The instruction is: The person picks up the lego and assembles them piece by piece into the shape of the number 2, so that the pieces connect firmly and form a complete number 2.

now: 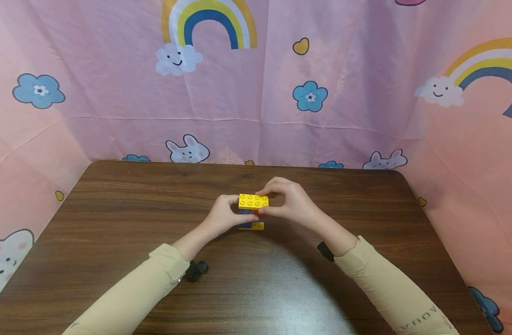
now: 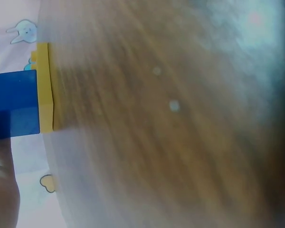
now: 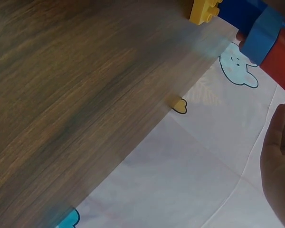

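A small stack of toy building bricks stands over the middle of the table. Its top is a studded yellow brick (image 1: 253, 201), with a red brick (image 3: 278, 61) beneath. Blue bricks (image 2: 14, 102) make up the middle, above a lower yellow brick (image 1: 258, 226). My left hand (image 1: 220, 215) grips the stack from the left, thumb across its front and fingers partly hidden behind. From the right, my right hand (image 1: 291, 200) pinches the top yellow brick between thumb at the near side and fingers at the far side.
Brown wood-grain table (image 1: 113, 223) lies under both arms. A pink curtain (image 1: 239, 102) with rainbows and rabbits hangs along its back and sides. Black wrist devices show below the left cuff (image 1: 196, 271) and beside the right cuff (image 1: 349, 253).
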### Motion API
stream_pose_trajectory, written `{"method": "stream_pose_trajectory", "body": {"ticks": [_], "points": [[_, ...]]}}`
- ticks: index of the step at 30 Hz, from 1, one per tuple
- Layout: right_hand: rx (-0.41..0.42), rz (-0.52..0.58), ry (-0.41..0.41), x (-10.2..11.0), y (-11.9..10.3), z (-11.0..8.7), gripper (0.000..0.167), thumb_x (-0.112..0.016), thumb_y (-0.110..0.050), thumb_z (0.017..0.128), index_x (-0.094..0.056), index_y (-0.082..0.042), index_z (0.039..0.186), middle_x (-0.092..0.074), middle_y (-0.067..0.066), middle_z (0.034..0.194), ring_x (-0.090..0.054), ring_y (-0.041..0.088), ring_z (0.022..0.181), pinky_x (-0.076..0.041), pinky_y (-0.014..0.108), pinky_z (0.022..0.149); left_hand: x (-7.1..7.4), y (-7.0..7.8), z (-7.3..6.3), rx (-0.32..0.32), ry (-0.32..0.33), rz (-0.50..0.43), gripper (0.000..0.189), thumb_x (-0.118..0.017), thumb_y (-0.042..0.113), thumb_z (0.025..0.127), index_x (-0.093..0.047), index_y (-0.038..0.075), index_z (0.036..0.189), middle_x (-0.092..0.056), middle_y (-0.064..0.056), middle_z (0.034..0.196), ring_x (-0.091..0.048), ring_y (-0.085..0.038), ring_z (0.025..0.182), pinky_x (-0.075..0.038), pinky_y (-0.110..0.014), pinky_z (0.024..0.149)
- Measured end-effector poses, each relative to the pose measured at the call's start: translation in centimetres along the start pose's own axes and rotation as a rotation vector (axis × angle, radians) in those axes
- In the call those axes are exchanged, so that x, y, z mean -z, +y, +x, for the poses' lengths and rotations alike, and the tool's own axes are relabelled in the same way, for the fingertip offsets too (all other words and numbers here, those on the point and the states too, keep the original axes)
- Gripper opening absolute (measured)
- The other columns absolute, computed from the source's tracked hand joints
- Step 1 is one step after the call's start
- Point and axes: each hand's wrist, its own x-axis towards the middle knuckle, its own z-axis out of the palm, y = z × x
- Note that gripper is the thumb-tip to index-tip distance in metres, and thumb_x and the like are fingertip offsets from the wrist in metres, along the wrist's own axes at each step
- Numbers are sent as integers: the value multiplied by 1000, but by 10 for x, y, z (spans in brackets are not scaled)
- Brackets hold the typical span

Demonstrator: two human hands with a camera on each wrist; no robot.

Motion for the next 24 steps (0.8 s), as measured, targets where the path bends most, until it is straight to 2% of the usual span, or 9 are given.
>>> {"method": "stream_pose_trajectory", "body": {"ticks": [5, 12, 24], "points": [[24, -28, 3, 1, 0, -1, 35, -93, -9, 82, -81, -6, 115, -73, 5, 107, -66, 22, 103, -60, 41, 90, -1, -1, 1, -13, 10, -4, 41, -89, 14, 88, -75, 1, 124, -76, -16, 125, -71, -28, 115, -62, -38, 99], [36, -60, -16, 2, -1, 2, 36, -93, -11, 82, -82, -6, 115, -72, 5, 106, -67, 20, 100, -62, 41, 92, -1, -1, 2, -17, -2, -20, 39, -86, 14, 90, -74, -1, 125, -76, -18, 125, -71, -30, 116, -62, -40, 99], [56, -93, -28, 2, -2, 3, 36, -94, -13, 81, -82, -5, 114, -72, 5, 103, -67, 20, 97, -62, 40, 89, 0, 2, 2, 20, -1, -6, 39, -88, 14, 88, -76, -1, 122, -76, -18, 124, -70, -29, 114, -60, -37, 97]]}}
